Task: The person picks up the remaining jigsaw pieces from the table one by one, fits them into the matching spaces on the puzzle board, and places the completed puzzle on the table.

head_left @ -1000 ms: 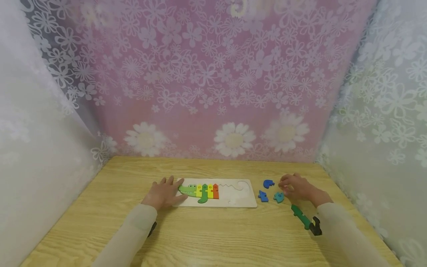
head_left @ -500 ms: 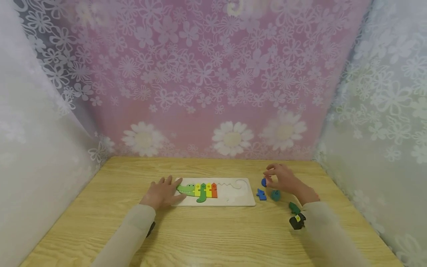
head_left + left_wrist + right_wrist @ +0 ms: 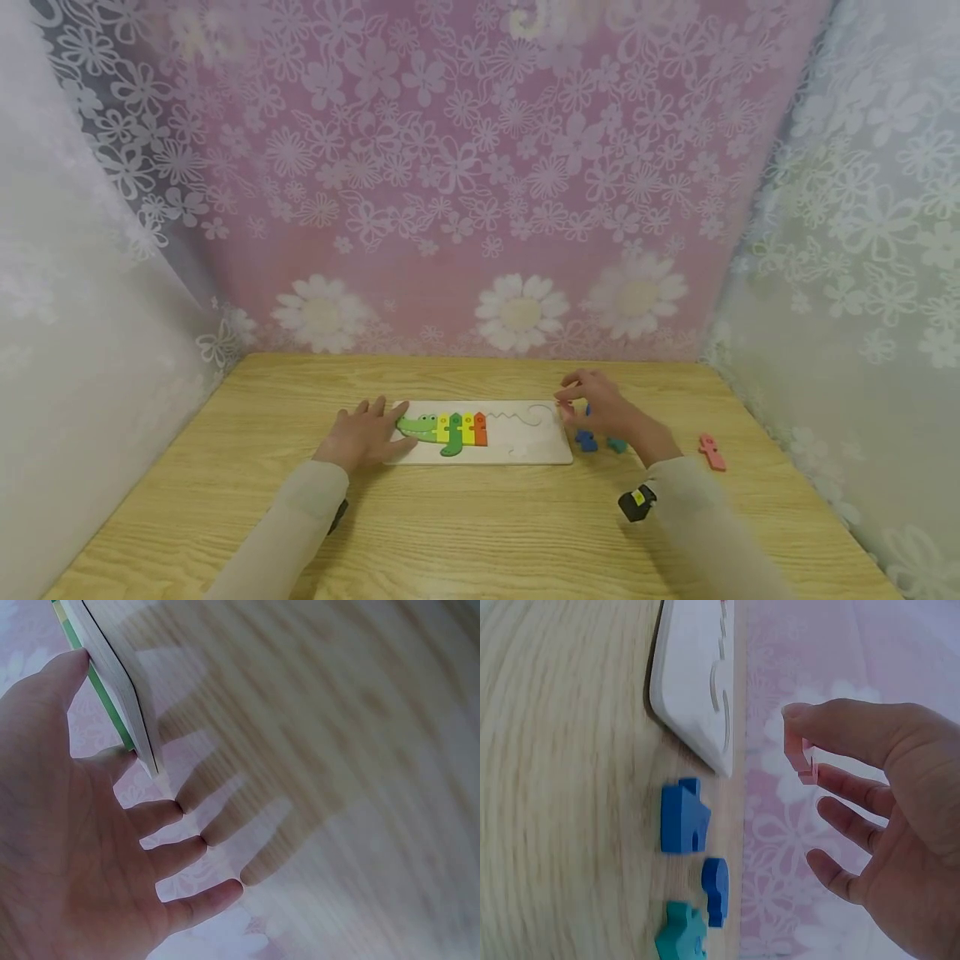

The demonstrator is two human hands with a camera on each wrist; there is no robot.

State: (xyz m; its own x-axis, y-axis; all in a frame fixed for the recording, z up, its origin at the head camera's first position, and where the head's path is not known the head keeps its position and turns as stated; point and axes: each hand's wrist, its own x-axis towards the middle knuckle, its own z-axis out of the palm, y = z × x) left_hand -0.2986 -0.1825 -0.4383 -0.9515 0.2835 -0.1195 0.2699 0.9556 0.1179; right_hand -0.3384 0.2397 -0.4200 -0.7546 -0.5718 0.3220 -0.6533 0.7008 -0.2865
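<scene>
Moved since the earlier frame: right hand [image 3: 606, 417], shifted leftward from above the curved blue piece [image 3: 588, 409] to the far right corner of the puzzle board [image 3: 536, 442]. Uncovered by that shift: loose pink piece [image 3: 712, 452], near the right edge of the worktop [image 3: 450, 533].

Head view. Puzzle board: one, flat on the worktop. Fitted from its left edge: crocodile head [image 3: 418, 428], then yellow, green, yellow and orange-red body sections [image 3: 456, 433]; toward the right edge, tail outline only. Left hand [image 3: 363, 437]: spread wide, laid over the board's left edge. Right hand: narrowed to a pinch on the pinched pink piece [image 3: 567, 411], at or above the far right corner; contact with the board not certain. Just off the board's right edge: curved blue piece, mostly hidden; angular blue piece [image 3: 586, 442]; teal piece [image 3: 617, 445].

Left wrist view. Thumb at the board's green-trimmed side; three fingertips on the worktop.

Right wrist view. Pinched pink piece between thumb and fingertip; other fingers loosely bent.

Risks, as judged: twisting or dropping of the pinched pink piece, from a fingertip-only hold; scattering of loose pieces, from a low right sleeve [image 3: 693, 517]; sliding of the board, from too light a left hand.
</scene>
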